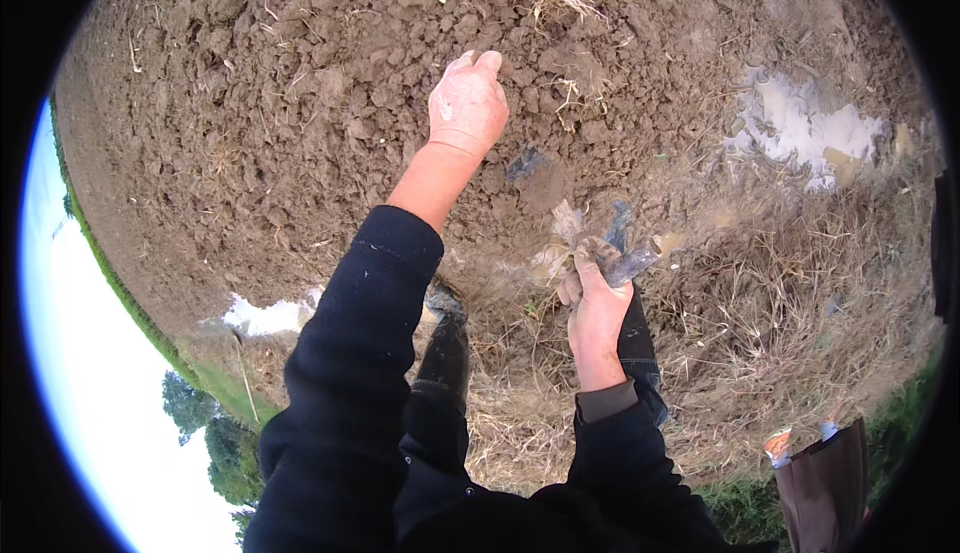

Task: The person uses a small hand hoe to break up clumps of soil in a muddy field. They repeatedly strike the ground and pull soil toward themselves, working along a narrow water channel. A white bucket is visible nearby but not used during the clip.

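Observation:
My left hand [469, 103] reaches out over cloddy brown soil [322, 88], back upward and fingers curled; whether anything is under the fingertips is hidden. Lower and to the right, my right hand [596, 283] is closed around a bundle of muddy pieces [634, 264], greyish and tube-like or film-like; their exact kind is unclear. A dark muddy scrap [525, 164] lies on the soil between my two hands. Dry straw [566, 2] sticks out of the clods beyond my left hand.
Puddles lie at the right [810, 125] and left [270, 314]. My dark boots [444, 335] stand at the muddy edge by flattened dry grass [780, 283]. A long thin stick [246, 377] is at lower left. Another person's brown trousers [825, 485] show at lower right.

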